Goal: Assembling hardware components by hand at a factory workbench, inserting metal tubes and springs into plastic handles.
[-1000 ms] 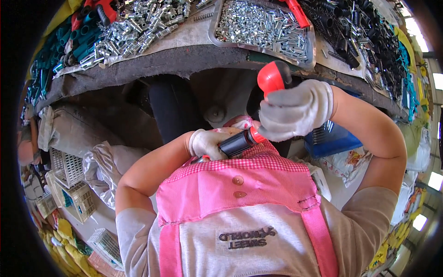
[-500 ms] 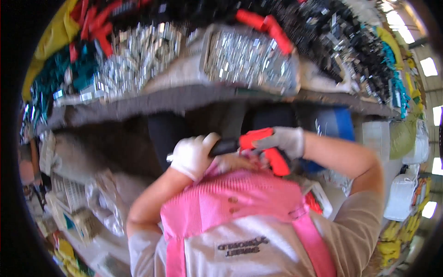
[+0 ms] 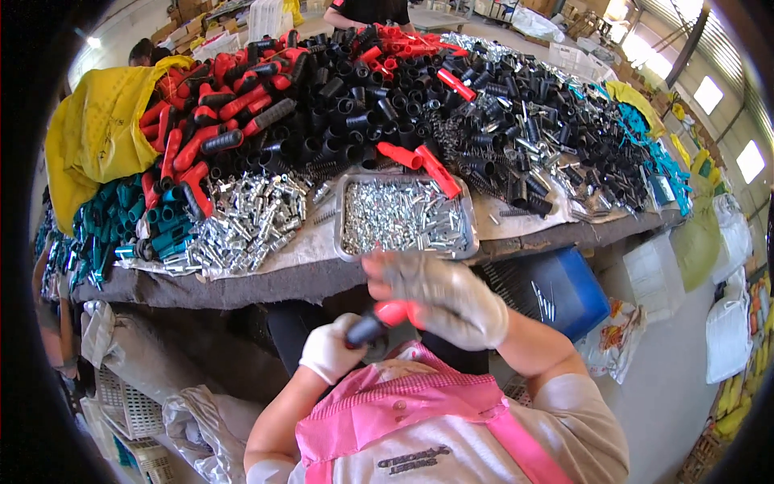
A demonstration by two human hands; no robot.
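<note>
So half a second ago the right hand (image 3: 455, 305) was wrapped round the red handle piece (image 3: 393, 312); now it's a smear with the fingers seemingly stretched up toward the metal tray (image 3: 340, 222). Can't tell if it's wide or gripping anything. The left hand (image 3: 329, 352) stays curled around the black tube (image 3: 367, 329), so I'd guess that one's doing the steadying. Tube plus red piece sit between the hands, above the pink apron (image 3: 403, 395), near the front edge of the surface (image 3: 201, 292). The view's tipped up too, so way more of the parts heap shows. Hard to make out: the red piece's far end is behind the right glove, and the left fingertips are mostly hidden.
</note>
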